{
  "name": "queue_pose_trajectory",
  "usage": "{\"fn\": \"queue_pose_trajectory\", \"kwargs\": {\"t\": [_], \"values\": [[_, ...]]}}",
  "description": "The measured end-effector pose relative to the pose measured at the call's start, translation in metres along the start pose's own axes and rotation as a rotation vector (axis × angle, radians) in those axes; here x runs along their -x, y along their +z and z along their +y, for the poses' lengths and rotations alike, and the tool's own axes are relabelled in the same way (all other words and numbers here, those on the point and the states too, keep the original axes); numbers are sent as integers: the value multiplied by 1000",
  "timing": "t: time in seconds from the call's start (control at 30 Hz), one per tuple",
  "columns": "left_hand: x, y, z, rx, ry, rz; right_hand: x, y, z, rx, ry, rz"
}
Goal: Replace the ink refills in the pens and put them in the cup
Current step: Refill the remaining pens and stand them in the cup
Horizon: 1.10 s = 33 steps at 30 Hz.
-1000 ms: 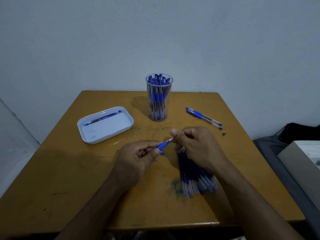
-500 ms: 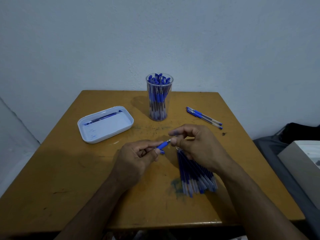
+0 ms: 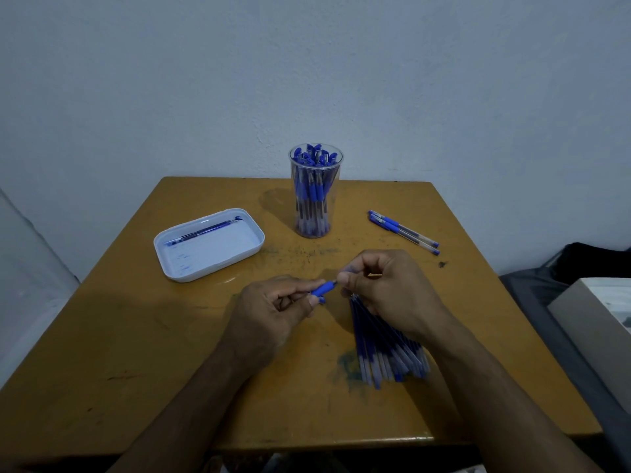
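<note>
At the centre of the frame I hold one pen with a blue rubber grip point(image 3: 323, 289) between my two hands, just above the worn yellow-brown wooden table point(image 3: 136, 353). My left hand point(image 3: 273, 312) has its fingers curled round the pen's barrel, thumb and forefinger clamped near the blue grip. My right hand point(image 3: 386, 288) pinches the pen's tip end between thumb and forefinger, the other fingers curled in above it; what exactly sits under those fingertips is too small to tell.

Just below my right hand, lower centre-right, lies a fanned bundle of thin blue ink refills with clear ends point(image 3: 386, 349), flat on the table and partly hidden by my wrist; they overlap too much for me to count.

Above my hands, at the middle of the frame, stands one tall clear plastic cup point(image 3: 314, 192) upright, packed with many blue-capped pens, too crowded to count. To its right lie two blue-capped clear pens point(image 3: 403, 232) side by side, touching each other, well apart from the cup.

In the left middle sits one white rounded rectangular plastic tray point(image 3: 208, 245), with a single blue refill point(image 3: 201, 232) lying along its far edge.
</note>
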State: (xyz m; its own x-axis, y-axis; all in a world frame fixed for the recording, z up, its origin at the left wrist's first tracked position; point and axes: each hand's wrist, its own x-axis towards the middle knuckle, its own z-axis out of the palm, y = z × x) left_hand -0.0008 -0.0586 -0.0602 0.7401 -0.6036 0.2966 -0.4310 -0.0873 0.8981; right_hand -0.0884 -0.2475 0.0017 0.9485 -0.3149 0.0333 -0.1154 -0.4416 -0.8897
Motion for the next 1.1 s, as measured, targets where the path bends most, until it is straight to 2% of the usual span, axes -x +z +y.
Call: {"fn": "queue_pose_trajectory", "kwargs": {"t": [0.27, 0.53, 0.7, 0.73, 0.8, 0.9, 1.0, 1.1], "values": [[0, -1, 0, 6, 10, 1, 0, -1, 1, -78, 2, -10], [1, -1, 0, -117, 74, 51, -3, 5, 2, -154, 85, 35], [0, -2, 0, -68, 8, 101, -2, 12, -3, -217, 100, 54], [-1, -2, 0, -37, -25, 140, -3, 14, -3, -166, 87, 71], [-3, -5, 0, 30, -91, 224, -6, 19, -2, 143, 32, 106], [-4, -11, -1, 18, -131, 309, -8, 32, -9, 590, -16, 16], [-5, -14, -2, 21, -164, 341, -8, 51, -10, 796, 4, -59], [-6, -14, -2, 25, -171, 344, -9, 61, -5, 866, -9, -47]]}}
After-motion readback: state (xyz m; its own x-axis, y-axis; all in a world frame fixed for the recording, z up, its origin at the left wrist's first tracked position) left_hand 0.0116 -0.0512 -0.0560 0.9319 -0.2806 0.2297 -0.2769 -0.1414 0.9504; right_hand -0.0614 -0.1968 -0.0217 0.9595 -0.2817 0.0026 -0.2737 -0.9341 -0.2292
